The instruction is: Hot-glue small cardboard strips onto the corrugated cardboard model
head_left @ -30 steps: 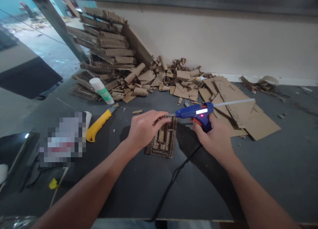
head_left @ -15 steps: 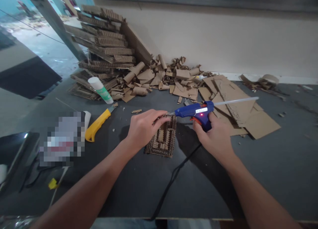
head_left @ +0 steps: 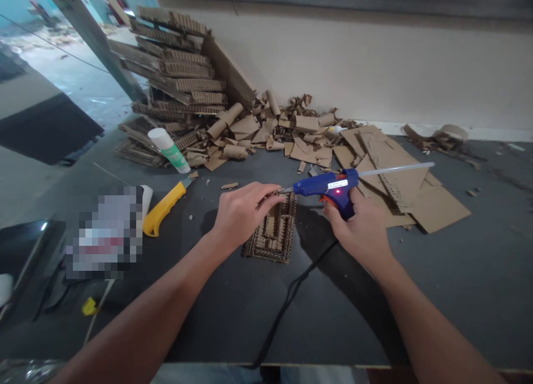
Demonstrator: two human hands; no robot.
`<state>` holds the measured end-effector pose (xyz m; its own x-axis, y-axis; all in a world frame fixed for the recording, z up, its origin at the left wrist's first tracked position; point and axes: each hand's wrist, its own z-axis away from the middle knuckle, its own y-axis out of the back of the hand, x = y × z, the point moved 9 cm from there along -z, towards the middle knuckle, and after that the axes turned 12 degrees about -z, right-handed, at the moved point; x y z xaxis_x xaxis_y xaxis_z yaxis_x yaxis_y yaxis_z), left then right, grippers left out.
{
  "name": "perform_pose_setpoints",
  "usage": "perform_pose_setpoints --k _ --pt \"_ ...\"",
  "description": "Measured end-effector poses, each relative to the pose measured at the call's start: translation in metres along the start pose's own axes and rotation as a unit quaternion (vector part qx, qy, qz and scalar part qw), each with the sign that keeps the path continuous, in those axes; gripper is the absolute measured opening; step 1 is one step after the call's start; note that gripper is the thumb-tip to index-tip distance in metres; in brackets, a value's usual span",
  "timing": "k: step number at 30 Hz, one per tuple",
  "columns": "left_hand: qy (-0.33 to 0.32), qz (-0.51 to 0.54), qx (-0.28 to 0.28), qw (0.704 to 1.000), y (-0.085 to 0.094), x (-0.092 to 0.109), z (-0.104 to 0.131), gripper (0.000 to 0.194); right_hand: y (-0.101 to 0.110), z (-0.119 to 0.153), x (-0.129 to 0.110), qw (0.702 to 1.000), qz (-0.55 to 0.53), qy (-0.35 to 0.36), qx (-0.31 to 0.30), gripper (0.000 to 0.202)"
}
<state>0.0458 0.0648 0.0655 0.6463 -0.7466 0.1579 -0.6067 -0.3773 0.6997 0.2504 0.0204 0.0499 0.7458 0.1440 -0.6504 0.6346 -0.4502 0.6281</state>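
Right of the frame's centre, the right hand (head_left: 360, 228) is wrapped around the handle of a blue glue gun (head_left: 308, 185), a finger near its orange trigger, its red light lit; a clear glue stick (head_left: 395, 169) juts from the rear. The left hand (head_left: 239, 212), at mid-frame, has thumb and fingers nearly together by the nozzle; what they pinch is too small to tell. Below them, a cardboard frame (head_left: 272, 243) lies on the dark table (head_left: 216, 317), partly hidden by the left hand. A yellow knife (head_left: 164, 209) lies left of centre; stacked cardboard (head_left: 191, 70) fills the upper left.
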Motion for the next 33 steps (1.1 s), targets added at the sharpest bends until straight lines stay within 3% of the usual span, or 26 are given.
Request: perform_pose_setpoints --k 25,33 --pt "0.019 -0.012 -0.002 1.000 -0.0002 -0.0039 -0.0003 0.017 0.0042 -0.0008 0.0025 1.000 -0.008 -0.019 0.007 0.021" --pt "0.026 0.005 0.015 1.000 0.0072 -0.0041 -0.0034 0.014 0.0052 -0.0012 0.0028 1.000 -0.014 -0.023 0.004 0.019"
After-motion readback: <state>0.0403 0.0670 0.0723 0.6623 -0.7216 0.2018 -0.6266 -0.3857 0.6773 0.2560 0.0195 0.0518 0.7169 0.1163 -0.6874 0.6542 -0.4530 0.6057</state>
